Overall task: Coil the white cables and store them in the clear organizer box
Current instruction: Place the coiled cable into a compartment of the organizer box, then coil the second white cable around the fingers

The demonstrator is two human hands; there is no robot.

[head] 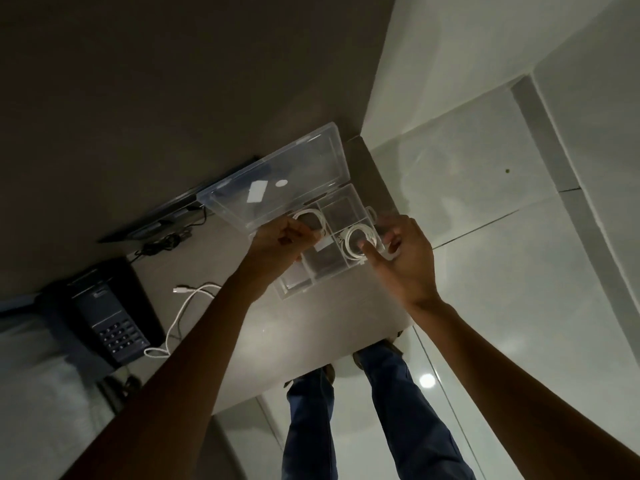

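Observation:
The clear organizer box stands open at the table's far right corner, its lid laid back toward the wall. My left hand grips a white cable looped over a left compartment. A coiled white cable lies in a right compartment; my right hand curls round its coil, the thumb pressing on it. A third white cable lies loose and uncoiled on the table to the left.
A dark desk telephone sits at the table's left. A flat dark device with black wires lies against the wall behind it. The table edge runs just right of the box, above a glossy tiled floor. My legs show below.

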